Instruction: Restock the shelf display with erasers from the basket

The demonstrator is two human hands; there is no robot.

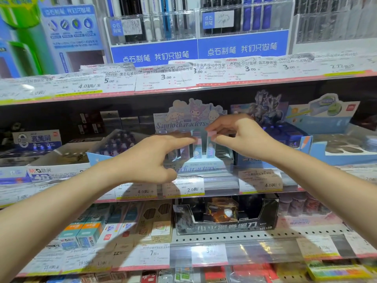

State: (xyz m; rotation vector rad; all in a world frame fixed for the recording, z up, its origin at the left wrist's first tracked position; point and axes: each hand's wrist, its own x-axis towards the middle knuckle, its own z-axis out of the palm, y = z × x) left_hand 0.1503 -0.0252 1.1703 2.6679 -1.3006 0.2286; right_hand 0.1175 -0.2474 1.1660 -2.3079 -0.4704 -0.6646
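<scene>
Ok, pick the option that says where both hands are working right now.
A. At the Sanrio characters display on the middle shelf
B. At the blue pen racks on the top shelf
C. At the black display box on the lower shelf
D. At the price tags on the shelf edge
A: the left hand and right hand both pinch upright erasers standing in the Sanrio characters display on the middle shelf.

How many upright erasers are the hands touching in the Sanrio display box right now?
2. One eraser stands under the left hand fingertips; the other eraser stands just to its right, pinched at its top by the right hand. More in the Sanrio display box may be hidden behind the hands.
</scene>
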